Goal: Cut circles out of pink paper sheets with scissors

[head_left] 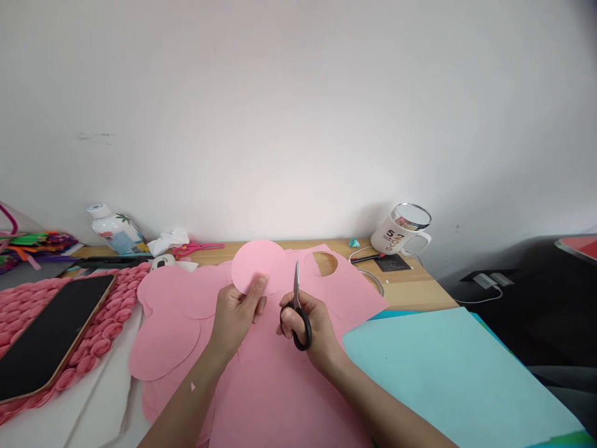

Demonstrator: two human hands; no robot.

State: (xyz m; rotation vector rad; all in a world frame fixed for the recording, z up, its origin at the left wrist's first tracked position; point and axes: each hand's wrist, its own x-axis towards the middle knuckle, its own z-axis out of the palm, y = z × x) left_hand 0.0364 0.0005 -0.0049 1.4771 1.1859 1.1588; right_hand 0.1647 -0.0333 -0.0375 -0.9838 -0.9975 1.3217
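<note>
My left hand (240,310) pinches the lower edge of a round pink paper piece (254,264), thumb on top. In my right hand (308,320) is a pair of scissors (297,298) with black handles, its blades pointing up and looking closed, a little to the right of the round piece. Under both hands lies pink paper (280,386), and a sheet with a round hole stretches toward the back right. Several large rounded pink cutouts (168,345) overlap to the left of my left hand.
A phone (56,336) rests on a pink textured mat (105,333) at the left. Pale blue sheets (448,367) lie at the right. Along the wall stand a white bottle (116,230) and a lidless-looking mug (396,233), with pink scissors (196,249) and a pen (367,258) between them.
</note>
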